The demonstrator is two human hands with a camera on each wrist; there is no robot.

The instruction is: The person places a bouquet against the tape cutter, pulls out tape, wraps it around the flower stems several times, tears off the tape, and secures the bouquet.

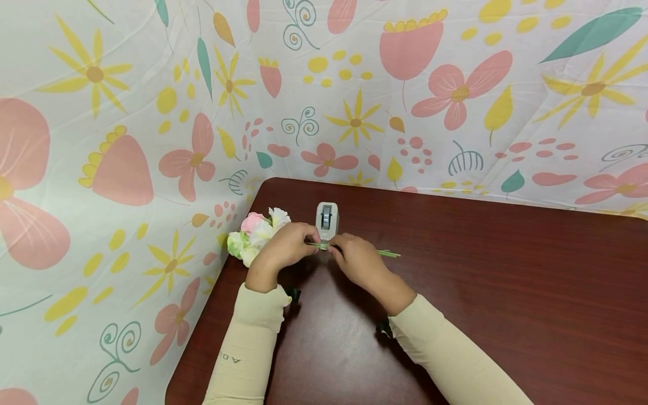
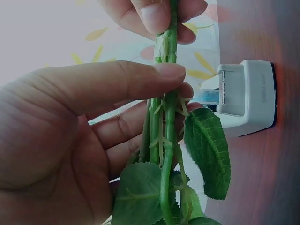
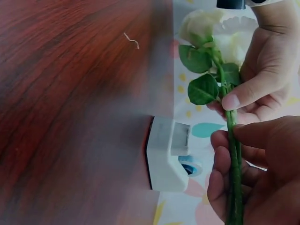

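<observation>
A bunch of artificial flowers (image 1: 259, 232) with white, pink and pale green blooms lies across both hands, its green stems (image 3: 236, 178) gathered together. My left hand (image 1: 288, 247) pinches the stems between thumb and fingers, just below the leaves (image 2: 208, 152). Close beside it, my right hand (image 1: 360, 260) grips the same stems lower down, thumb against fingers. Stem ends (image 1: 388, 253) stick out past the right hand. Between the two hands, a shiny clear strip (image 2: 161, 45) shows on the stems. Right behind the hands stands a white tape dispenser (image 1: 327, 220) with a roll of tape.
The dark reddish-brown table (image 1: 506, 292) stretches to the right and toward the person. A flower-printed cloth (image 1: 354, 73) hangs behind and along the left edge. A small pale thread-like scrap (image 3: 132, 41) lies on the tabletop.
</observation>
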